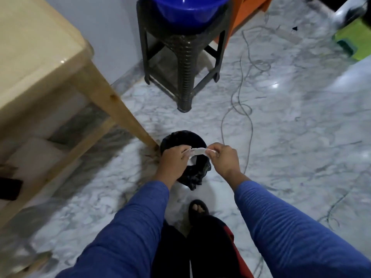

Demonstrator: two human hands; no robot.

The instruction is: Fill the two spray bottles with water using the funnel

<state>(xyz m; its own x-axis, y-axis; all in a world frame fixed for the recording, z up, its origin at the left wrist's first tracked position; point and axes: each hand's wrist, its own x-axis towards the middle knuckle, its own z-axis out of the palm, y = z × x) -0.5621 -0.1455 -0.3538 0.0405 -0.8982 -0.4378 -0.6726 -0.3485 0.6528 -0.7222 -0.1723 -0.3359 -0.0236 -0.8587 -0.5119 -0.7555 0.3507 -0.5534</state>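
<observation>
**Both hands pinch a white scrap over the black-lined bin**

While the person stands on the marble floor (291, 137) looking down, both hands meet above a small bin lined with a black bag (184, 137), which sits just beside the foot of a wooden table leg (120, 109). The left hand (173, 157) has its fingers curled round one end of a crumpled white scrap (197, 151), paper or tissue by the look of it, and the right hand (224, 155) pinches the other end between thumb and fingertips, so the scrap is stretched between them across the bin's opening. A further bit of white hangs below the left hand's fingers. Both arms wear blue sleeves (281, 227).

Neither spray bottle nor the funnel shows anywhere in this view, so where they are cannot be told. A blue basin (186, 11) rests on top of a dark plastic stool (184, 63) near the wall, well apart from the hands; whether it holds water cannot be seen from here.

The pale table top (36, 53) fills the upper left. A thin grey cable (243, 81) trails in loops over the floor to the right of the stool. One foot in a dark sandal (198, 207) stands just behind the bin, with dark trousers below it in the frame. Something green (355, 41) lies blurred at the far right edge
</observation>
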